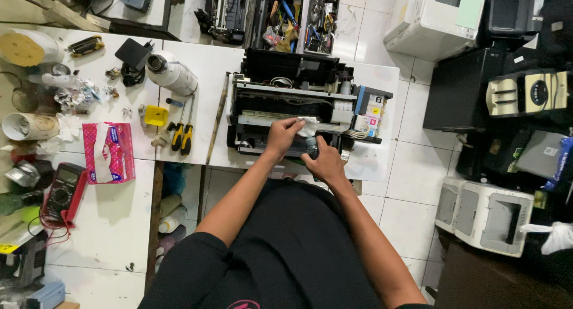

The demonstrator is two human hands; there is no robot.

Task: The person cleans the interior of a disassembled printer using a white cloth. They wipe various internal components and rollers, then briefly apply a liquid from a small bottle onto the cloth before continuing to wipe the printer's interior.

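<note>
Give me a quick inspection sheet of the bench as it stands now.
Surface: white table, crowded on its left part.
Job's things: opened printer with covers off; white cloth; small dark bottle.
Clutter: pink tissue pack, red multimeter, yellow-handled screwdrivers, tape rolls.
Grippers: left hand pinches the cloth over the printer; right hand grips the bottle.
Cables: black adapter with cord; red meter leads.
Surroundings: several other printers on the tiled floor; tool tray behind.

Single head-worn view: looks steeply down from above over the person's torso, at arm's reach, onto a white worktable [197, 64] and tiled floor [412, 165]; no second view.
</note>
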